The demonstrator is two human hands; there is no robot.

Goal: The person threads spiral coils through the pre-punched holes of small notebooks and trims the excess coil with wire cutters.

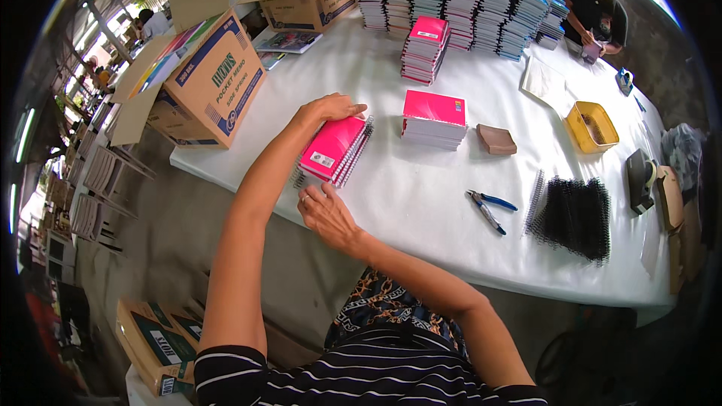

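A short stack of pink-covered spiral notebooks (331,146) lies near the table's front edge, its wire coils showing along both long sides. My left hand (335,107) is curled over the far end of the stack. At the near end, the bent fingers of my right hand (327,210) press against the notebooks, with a ring on one finger. To the right stands a pile of pink-covered pads (435,113), no coils visible on it. Beside that pile sits a small brown block (496,140). Blue-handled cutting pliers (490,209) lie open nearer me, left of a heap of black spiral coils (571,218).
An open carton (207,79) stands at the table's left edge, another (308,0) behind it. Tall notebook stacks (459,4) line the back, with a pink stack (425,49) before them. At right are a yellow tub (594,146), a tape dispenser (641,180) and another person (598,11).
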